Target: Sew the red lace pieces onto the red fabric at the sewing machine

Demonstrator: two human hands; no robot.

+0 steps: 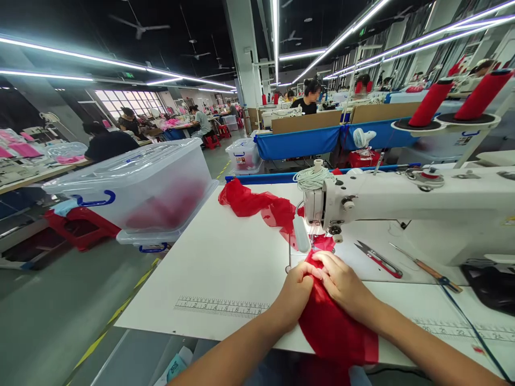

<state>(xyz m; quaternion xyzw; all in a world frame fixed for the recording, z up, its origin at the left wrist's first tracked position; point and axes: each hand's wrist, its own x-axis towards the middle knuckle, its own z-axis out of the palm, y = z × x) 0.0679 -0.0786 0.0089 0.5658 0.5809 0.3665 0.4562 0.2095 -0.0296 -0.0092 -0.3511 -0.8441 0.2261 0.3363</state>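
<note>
Sheer red fabric [336,329] runs from my lap over the table's front edge and up to the needle area of a white sewing machine [386,195]. Just in front of the presser foot, my left hand [300,289] is closed with the cloth pinched between thumb and fingers. Close against it, my right hand [341,281] also grips the cloth, its fingertips near the needle. Behind the needle, a long gathered strip of red fabric [257,201] trails away to the back left. The exact stitching point is partly hidden by my fingers and a white lamp-like attachment [301,233].
Red-handled thread snips [380,260] and a thin pointed tool [428,269] with a wooden handle lie right of my hands. Red thread cones [432,102] stand above the machine. Left of the table are stacked clear plastic bins [137,182]. Other people work farther back.
</note>
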